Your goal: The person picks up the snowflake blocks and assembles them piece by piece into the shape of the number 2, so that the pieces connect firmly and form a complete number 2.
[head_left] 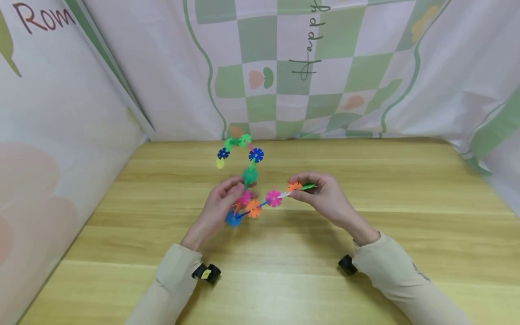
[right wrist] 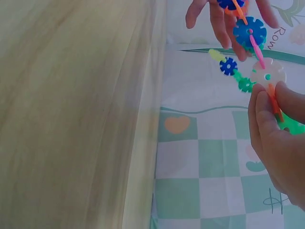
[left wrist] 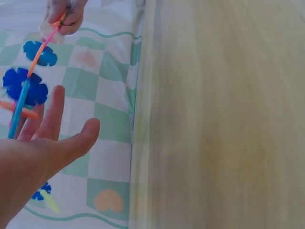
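A chain of slotted plastic snowflake discs (head_left: 274,198) runs between the hands, joined edge to edge in blue, orange, pink, white and green. Its far part curves up and left, ending in a yellow disc (head_left: 220,163). My right hand (head_left: 329,198) pinches the orange disc (right wrist: 275,102) near the other end, between the white disc (right wrist: 268,71) and a green one (right wrist: 289,124). The left hand (head_left: 215,207) is at the chain's bend, by a pink disc (head_left: 244,197). In the left wrist view, its fingers (left wrist: 55,112) are extended and its thumb stands away from the chain.
Below the hands lies a wood-grain table (head_left: 284,280). A green-and-white checked curtain (head_left: 300,104) hangs at its back edge, and a pale printed cloth (head_left: 61,135) stands on the left. Small black devices (head_left: 207,273) sit at both sleeve cuffs.
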A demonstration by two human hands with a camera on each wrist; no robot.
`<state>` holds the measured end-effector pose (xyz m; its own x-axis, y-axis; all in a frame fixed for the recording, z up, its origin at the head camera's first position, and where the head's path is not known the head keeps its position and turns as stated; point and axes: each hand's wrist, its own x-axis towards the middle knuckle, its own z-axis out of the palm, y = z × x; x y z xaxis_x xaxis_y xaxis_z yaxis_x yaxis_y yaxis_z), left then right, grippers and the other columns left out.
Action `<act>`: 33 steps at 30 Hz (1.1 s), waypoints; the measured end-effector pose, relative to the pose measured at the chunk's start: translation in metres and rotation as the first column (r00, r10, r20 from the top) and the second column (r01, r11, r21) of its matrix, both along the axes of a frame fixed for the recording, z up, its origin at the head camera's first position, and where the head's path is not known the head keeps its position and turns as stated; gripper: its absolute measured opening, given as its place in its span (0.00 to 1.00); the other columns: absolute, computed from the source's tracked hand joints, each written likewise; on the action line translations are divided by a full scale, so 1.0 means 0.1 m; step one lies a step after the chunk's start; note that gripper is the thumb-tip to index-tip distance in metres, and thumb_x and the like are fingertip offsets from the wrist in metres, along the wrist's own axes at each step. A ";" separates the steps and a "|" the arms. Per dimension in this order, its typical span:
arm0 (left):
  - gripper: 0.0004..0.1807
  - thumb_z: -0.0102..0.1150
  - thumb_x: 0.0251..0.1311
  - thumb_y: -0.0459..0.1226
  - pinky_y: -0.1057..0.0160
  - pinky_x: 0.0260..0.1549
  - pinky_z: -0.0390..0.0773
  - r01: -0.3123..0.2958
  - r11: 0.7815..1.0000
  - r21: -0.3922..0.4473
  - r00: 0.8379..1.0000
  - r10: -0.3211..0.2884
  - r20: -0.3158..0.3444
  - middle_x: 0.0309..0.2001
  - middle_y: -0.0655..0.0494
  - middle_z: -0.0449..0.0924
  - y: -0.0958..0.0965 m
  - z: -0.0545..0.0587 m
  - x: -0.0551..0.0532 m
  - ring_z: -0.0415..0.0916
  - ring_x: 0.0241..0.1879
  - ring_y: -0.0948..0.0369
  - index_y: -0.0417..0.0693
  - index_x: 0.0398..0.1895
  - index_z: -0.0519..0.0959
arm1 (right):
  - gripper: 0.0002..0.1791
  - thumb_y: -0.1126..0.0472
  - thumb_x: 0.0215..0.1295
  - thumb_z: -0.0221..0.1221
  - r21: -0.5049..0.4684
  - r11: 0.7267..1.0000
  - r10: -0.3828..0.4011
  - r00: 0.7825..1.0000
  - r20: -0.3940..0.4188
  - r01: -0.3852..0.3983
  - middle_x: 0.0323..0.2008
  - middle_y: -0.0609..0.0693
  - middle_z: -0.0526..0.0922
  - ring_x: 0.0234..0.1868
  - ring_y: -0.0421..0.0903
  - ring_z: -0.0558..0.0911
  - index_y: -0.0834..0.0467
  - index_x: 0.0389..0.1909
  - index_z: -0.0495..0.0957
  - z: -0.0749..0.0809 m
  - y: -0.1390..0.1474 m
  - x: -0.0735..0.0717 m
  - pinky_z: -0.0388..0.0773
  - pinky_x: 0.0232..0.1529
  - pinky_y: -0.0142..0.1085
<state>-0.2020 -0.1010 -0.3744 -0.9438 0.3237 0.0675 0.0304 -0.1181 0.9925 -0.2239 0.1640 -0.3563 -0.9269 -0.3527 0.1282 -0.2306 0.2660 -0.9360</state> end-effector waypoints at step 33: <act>0.22 0.52 0.69 0.34 0.59 0.41 0.82 0.134 0.961 -0.240 0.991 -0.130 0.032 0.47 0.44 0.81 0.22 0.04 -0.38 0.79 0.49 0.47 0.41 0.64 0.68 | 0.17 0.63 0.57 0.67 0.071 0.997 0.007 0.994 0.107 -0.014 0.36 0.55 0.83 0.35 0.52 0.82 0.67 0.46 0.79 -0.12 0.26 0.24 0.81 0.36 0.39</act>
<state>-0.2396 -0.0785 -0.3708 -0.8920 0.4500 -0.0424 0.0150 0.1232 0.9923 -0.1996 0.1900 -0.3679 -0.9301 -0.3673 0.0027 -0.1336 0.3313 -0.9340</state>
